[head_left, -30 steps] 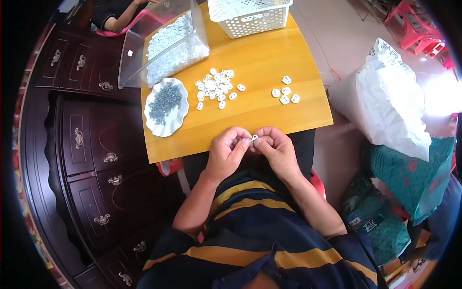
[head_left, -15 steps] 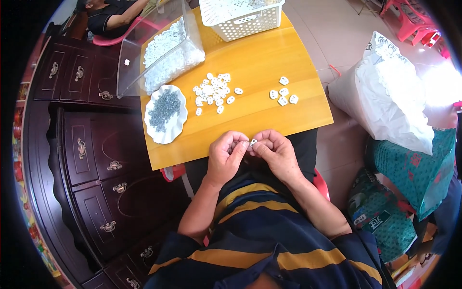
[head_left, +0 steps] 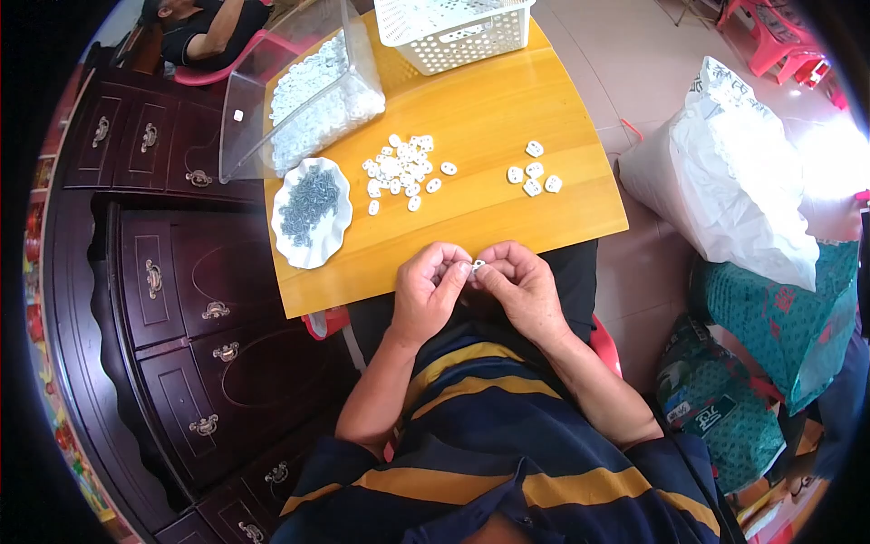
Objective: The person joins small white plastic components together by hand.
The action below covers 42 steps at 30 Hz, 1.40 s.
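At the table's near edge my right hand [head_left: 521, 288] pinches a small white plastic piece [head_left: 478, 265] with a dark hole, between thumb and finger. My left hand [head_left: 430, 288] is closed beside it, its thumb tip almost against the piece; whatever its fingers hold is too small to make out. Ahead of the left hand lies a loose pile of white oval plastic pieces with holes [head_left: 399, 170]. To its left a white wavy-rimmed plate [head_left: 339, 231] bears many small grey metal screws or pins [head_left: 310, 207]. Several more white pieces [head_left: 533, 170] form a separate group on the right.
A clear plastic bin [head_left: 245, 150] full of white pieces leans at the table's [head_left: 471, 118] far left. Behind stands a white perforated basket [head_left: 471, 45]. A dark wooden cabinet [head_left: 181, 299] is on the left, a big white sack [head_left: 716, 172] on the right. Another person [head_left: 208, 36] sits far left.
My hands stay together at nearly the same spot, the white piece turned slightly between the fingers. The other person's arm at the far left has shifted. The things on the table keep their places.
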Motion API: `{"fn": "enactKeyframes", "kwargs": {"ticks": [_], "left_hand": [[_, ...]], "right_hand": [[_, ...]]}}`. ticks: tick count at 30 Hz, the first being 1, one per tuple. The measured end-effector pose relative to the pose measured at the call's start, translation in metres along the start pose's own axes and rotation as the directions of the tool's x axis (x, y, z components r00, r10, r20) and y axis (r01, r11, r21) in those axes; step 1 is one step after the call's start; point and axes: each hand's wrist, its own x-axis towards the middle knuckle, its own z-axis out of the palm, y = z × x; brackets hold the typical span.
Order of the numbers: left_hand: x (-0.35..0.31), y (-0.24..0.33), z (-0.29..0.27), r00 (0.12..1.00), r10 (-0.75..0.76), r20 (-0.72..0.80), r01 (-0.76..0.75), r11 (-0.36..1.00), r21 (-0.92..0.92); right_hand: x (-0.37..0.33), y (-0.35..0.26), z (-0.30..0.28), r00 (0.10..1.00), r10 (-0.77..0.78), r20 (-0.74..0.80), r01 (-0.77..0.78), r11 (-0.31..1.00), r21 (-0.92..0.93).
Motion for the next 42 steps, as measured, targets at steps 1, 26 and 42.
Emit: {"fn": "enactKeyframes", "kwargs": {"ticks": [1,26,42], "left_hand": [[0.000,0.000,0.000,1.000,0.001,-0.001,-0.001,1.000,0.000],[0.001,0.001,0.005,0.996,-0.084,-0.016,0.083,0.995,-0.058],[0.005,0.006,0.002,0.999,-0.038,0.015,0.037,0.999,0.026]], "right_hand": [[0.000,0.000,0.000,1.000,-0.004,-0.012,0.004,1.000,-0.011],[-0.002,0.000,0.002,0.994,-0.076,-0.080,0.065,0.989,-0.130],[-0.001,0.008,0.004,0.992,-0.063,-0.106,0.053,0.994,-0.095]]}}
